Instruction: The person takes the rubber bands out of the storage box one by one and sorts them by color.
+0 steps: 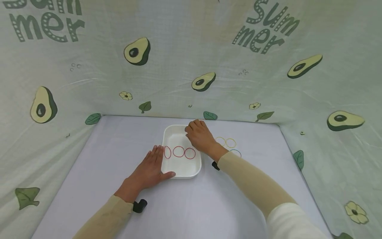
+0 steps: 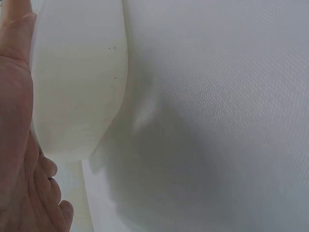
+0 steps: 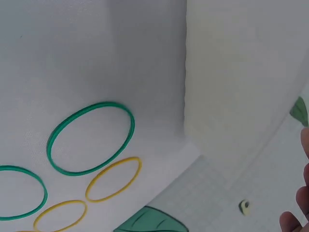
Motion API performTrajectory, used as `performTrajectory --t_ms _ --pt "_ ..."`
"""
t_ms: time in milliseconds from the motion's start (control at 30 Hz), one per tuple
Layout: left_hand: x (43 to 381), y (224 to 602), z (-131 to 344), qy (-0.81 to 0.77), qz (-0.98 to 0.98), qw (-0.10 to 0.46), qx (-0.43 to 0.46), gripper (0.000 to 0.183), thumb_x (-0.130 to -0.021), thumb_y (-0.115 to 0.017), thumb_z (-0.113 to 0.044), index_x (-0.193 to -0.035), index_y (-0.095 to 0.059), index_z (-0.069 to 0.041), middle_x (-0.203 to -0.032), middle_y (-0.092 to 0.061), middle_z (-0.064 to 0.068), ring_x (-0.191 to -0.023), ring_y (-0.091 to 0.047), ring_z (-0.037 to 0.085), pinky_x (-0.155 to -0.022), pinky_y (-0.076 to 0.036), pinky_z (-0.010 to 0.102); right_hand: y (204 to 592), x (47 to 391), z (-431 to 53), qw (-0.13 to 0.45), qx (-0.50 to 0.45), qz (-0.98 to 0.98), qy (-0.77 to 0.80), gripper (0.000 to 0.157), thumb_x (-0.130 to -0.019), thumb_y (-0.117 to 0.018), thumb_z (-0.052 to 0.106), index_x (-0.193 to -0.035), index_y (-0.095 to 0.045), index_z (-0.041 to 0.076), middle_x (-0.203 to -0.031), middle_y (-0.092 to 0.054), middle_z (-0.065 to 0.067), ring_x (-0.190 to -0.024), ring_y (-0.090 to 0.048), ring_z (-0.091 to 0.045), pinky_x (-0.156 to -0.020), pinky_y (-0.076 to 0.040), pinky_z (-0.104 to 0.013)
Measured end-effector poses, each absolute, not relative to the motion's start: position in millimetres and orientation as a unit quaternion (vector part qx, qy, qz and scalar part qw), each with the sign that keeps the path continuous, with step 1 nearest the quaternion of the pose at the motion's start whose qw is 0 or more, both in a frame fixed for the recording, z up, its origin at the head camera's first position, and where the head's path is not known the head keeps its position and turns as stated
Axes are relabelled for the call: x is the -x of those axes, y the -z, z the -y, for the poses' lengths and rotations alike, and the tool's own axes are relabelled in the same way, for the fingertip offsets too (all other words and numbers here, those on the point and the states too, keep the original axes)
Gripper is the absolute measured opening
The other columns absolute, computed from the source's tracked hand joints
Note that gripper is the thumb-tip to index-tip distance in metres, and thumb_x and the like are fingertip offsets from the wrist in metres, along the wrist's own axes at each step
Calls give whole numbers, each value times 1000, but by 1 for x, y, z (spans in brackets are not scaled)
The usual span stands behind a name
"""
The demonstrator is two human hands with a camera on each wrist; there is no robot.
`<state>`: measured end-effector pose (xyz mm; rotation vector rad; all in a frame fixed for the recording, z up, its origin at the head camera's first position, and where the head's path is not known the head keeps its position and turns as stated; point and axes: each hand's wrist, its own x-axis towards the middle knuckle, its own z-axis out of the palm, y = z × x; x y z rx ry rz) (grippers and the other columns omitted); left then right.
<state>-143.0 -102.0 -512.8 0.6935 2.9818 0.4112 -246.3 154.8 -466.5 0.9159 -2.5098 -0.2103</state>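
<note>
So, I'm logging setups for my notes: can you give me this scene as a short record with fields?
container: white tray on a white table
in the tray: three red loops
right of the tray: at least two yellow loops and two green loops
left hand: fingers straight along the tray's left side, thumb at the near rim
right hand: at the tray's far right corner; whether it grips anything cannot be told
backdrop: avocado-print cloth
</note>
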Motion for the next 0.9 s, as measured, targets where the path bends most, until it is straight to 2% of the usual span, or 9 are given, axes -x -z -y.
performTrajectory --t_ms 400,633,900 --pt "142 510 105 -137 -964 30 -225 116 -83 -41 -82 -155 -9 3 -163 -12 20 -152 -8 35 -123 -16 48 487 252 -123 174 -419 881 134 27 -97 -59 35 -117 -57 15 -121 -55 -2 -119 -49 -23 -102 -43 -41" --pt "143 510 105 -126 -966 29 -225 117 -82 -37 -85 -155 -9 1 -163 -13 18 -152 -7 33 -123 -17 48 496 256 -112 123 -454 871 139 32 -96 -61 36 -123 -56 19 -125 -53 1 -120 -45 -21 -106 -39 -40" --pt "144 512 107 -132 -965 29 -226 118 -81 -34 -87 -156 -9 1 -163 -14 18 -152 -9 33 -123 -17 48 506 262 -106 90 -477 866 121 28 -96 -60 34 -122 -59 23 -127 -54 3 -123 -45 -20 -109 -36 -41"
